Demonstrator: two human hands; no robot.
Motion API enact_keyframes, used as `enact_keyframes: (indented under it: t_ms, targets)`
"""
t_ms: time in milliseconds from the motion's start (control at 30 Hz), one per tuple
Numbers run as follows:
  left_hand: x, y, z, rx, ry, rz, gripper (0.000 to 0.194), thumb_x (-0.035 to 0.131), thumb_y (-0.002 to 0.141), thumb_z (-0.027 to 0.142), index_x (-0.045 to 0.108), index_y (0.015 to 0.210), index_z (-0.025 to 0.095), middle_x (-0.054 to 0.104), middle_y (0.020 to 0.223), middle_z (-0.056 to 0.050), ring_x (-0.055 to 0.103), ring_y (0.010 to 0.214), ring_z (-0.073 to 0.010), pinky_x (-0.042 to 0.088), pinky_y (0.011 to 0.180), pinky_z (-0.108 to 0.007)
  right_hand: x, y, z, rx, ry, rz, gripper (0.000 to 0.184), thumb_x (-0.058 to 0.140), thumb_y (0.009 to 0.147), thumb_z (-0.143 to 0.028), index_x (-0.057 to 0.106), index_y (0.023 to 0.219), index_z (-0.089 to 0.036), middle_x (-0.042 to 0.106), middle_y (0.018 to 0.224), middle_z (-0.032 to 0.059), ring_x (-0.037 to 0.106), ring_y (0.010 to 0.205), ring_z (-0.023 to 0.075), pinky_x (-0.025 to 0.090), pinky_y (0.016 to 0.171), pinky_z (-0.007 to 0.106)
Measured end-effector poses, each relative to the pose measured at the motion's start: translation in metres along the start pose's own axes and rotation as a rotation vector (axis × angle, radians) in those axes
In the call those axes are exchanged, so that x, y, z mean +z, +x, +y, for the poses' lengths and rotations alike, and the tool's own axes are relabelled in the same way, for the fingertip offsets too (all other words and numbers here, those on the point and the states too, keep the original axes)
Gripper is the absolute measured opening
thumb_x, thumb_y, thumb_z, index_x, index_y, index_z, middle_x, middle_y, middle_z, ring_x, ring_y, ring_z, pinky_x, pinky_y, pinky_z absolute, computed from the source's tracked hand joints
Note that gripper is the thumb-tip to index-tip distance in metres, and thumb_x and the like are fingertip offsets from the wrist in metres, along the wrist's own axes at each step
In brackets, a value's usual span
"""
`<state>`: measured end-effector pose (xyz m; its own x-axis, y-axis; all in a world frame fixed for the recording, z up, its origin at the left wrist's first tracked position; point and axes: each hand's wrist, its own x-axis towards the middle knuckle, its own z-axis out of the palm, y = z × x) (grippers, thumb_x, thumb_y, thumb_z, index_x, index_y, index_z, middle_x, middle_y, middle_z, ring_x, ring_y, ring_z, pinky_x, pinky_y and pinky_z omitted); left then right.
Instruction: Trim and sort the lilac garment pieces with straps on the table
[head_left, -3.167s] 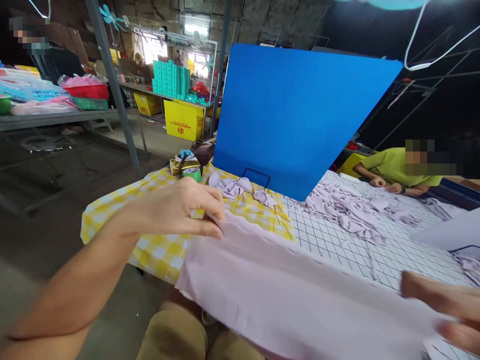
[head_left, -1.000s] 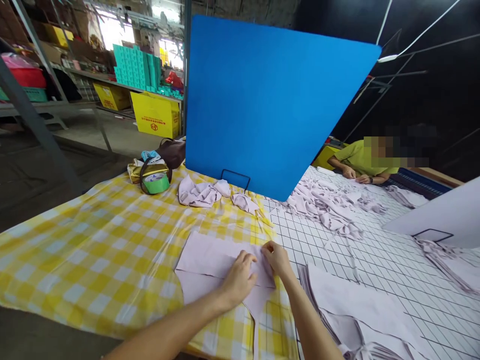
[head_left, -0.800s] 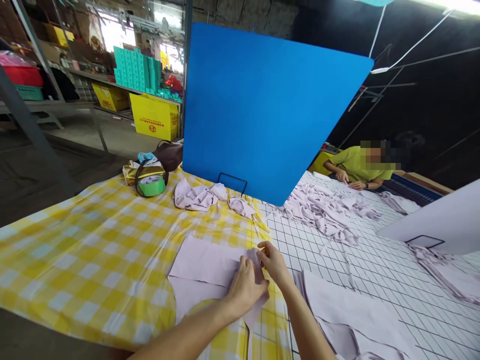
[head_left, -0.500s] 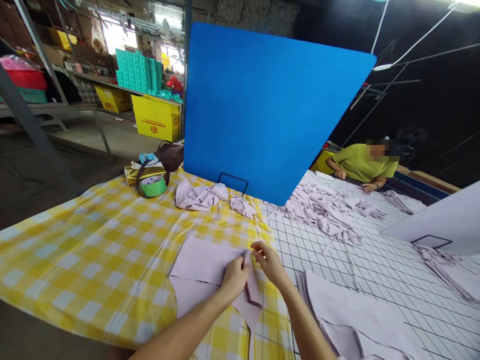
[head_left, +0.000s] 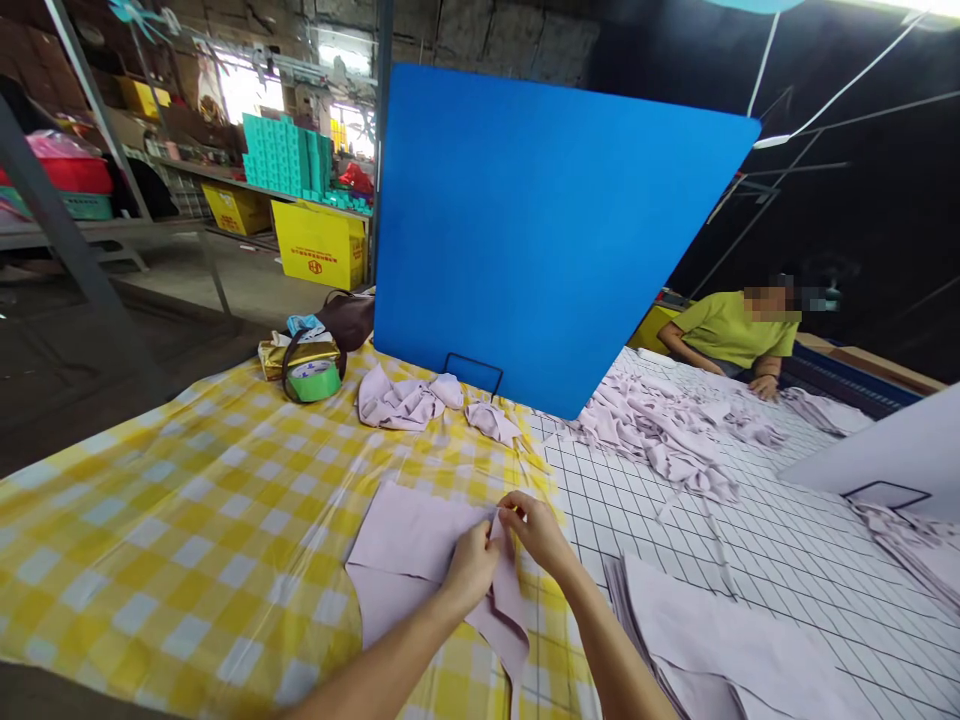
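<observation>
A pale lilac fabric piece [head_left: 409, 525] lies on the yellow checked cloth in front of me, part of it folded over and a narrow strip trailing toward me. My left hand [head_left: 472, 568] is closed on its right edge, with the thumb on top. Close beside it, the fingertips of my right hand [head_left: 534, 525] pinch the upper right corner of the same piece. Exactly what lies between those fingertips is partly hidden. To the right of my right forearm rests a layered stack of the same lilac fabric [head_left: 720, 620].
A large blue board [head_left: 555, 230] stands upright across the table. Behind the work lie crumpled fabric pieces [head_left: 401, 398] and a green tape roll [head_left: 315, 381]. A heap of lilac pieces [head_left: 652, 425] covers the white grid cloth [head_left: 585, 500]. A co-worker [head_left: 739, 330] sits at the far right.
My right hand has come in to the fabric's corner and its fingers have closed there. The left hand keeps its hold. The co-worker's hands have shifted.
</observation>
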<state>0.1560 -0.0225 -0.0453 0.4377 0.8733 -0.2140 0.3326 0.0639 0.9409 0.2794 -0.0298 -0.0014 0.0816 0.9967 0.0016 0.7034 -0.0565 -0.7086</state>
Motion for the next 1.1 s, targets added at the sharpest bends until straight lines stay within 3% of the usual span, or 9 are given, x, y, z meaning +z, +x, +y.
enact_keyframes:
  t_ms: [200, 300, 500, 567, 667, 733, 867, 967, 1100]
  targets:
    - [0.000, -0.005, 0.006, 0.034, 0.083, -0.010, 0.015, 0.045, 0.078, 0.016, 0.049, 0.063, 0.017, 0.049, 0.057, 0.003, 0.046, 0.056, -0.0116, 0.030, 0.051, -0.022, -0.010, -0.004, -0.001, 0.037, 0.030, -0.073, 0.026, 0.042, 0.079, -0.036, 0.047, 0.060, -0.020, 0.051, 0.057, -0.0020, 0.047, 0.056, 0.0134, 0.037, 0.055, 0.025]
    - [0.003, -0.007, 0.008, 0.020, -0.056, -0.076, 0.022, 0.046, 0.080, 0.026, 0.048, 0.061, 0.016, 0.044, 0.053, 0.004, 0.047, 0.051, -0.0105, 0.034, 0.050, -0.021, -0.015, -0.003, 0.000, 0.062, 0.023, -0.097, 0.026, 0.049, 0.075, -0.040, 0.049, 0.059, -0.020, 0.052, 0.057, -0.0021, 0.048, 0.059, 0.0134, 0.038, 0.057, 0.025]
    - [-0.014, -0.008, 0.007, -0.054, -0.387, -0.365, 0.037, 0.052, 0.078, 0.037, 0.056, 0.105, 0.012, 0.057, 0.078, -0.002, 0.056, 0.058, -0.0093, 0.046, 0.062, -0.024, -0.027, -0.002, 0.013, 0.271, -0.079, 0.076, 0.019, 0.044, 0.076, -0.034, 0.051, 0.067, -0.020, 0.057, 0.079, 0.0023, 0.054, 0.068, 0.0149, 0.040, 0.061, 0.025]
    - [-0.041, -0.009, 0.004, 0.006, -0.263, -0.256, 0.039, 0.053, 0.077, 0.029, 0.053, 0.113, 0.013, 0.059, 0.087, -0.004, 0.058, 0.067, -0.0108, 0.046, 0.066, -0.025, -0.029, -0.007, 0.018, 0.385, -0.144, 0.153, 0.016, 0.041, 0.077, -0.030, 0.051, 0.070, -0.020, 0.058, 0.076, 0.0031, 0.054, 0.067, 0.0163, 0.038, 0.060, 0.026]
    - [-0.094, -0.012, -0.003, 0.057, 0.211, 0.218, 0.026, 0.048, 0.078, 0.018, 0.059, 0.101, 0.014, 0.059, 0.091, -0.006, 0.059, 0.080, -0.0163, 0.046, 0.073, -0.028, -0.026, -0.020, 0.021, 0.516, -0.230, 0.201, 0.022, 0.040, 0.079, -0.035, 0.049, 0.065, -0.021, 0.056, 0.063, 0.0034, 0.054, 0.063, 0.0197, 0.035, 0.057, 0.028]
    - [-0.125, -0.015, -0.008, 0.017, 0.537, 0.436, 0.024, 0.048, 0.081, 0.021, 0.057, 0.102, 0.013, 0.054, 0.106, -0.011, 0.058, 0.089, -0.0215, 0.046, 0.073, -0.032, -0.018, -0.028, 0.020, 0.564, -0.272, 0.207, 0.028, 0.041, 0.080, -0.041, 0.047, 0.061, -0.022, 0.056, 0.059, 0.0043, 0.054, 0.061, 0.0218, 0.034, 0.054, 0.029]
    - [-0.151, -0.020, -0.015, -0.141, 0.875, 0.392, 0.027, 0.050, 0.083, 0.034, 0.058, 0.094, 0.011, 0.049, 0.115, -0.018, 0.058, 0.092, -0.0265, 0.046, 0.071, -0.034, 0.002, -0.034, 0.014, 0.564, -0.337, 0.258, 0.025, 0.046, 0.079, -0.035, 0.041, 0.059, -0.022, 0.058, 0.069, 0.0080, 0.055, 0.070, 0.0244, 0.033, 0.058, 0.030]
    - [-0.148, -0.021, -0.014, -0.112, 0.919, 0.315, 0.019, 0.053, 0.083, 0.031, 0.060, 0.085, 0.014, 0.055, 0.108, -0.014, 0.058, 0.094, -0.0247, 0.044, 0.073, -0.032, 0.013, -0.034, 0.010, 0.523, -0.360, 0.310, 0.021, 0.046, 0.079, -0.028, 0.038, 0.060, -0.022, 0.058, 0.078, 0.0092, 0.054, 0.077, 0.0236, 0.033, 0.063, 0.029]
    - [-0.144, -0.019, -0.009, -0.027, 0.854, 0.351, 0.011, 0.053, 0.083, 0.025, 0.058, 0.081, 0.016, 0.063, 0.084, -0.006, 0.059, 0.086, -0.0205, 0.041, 0.072, -0.028, 0.014, -0.040, 0.009, 0.490, -0.332, 0.353, 0.013, 0.041, 0.082, -0.027, 0.039, 0.070, -0.023, 0.054, 0.064, 0.0016, 0.052, 0.061, 0.0191, 0.033, 0.056, 0.026]
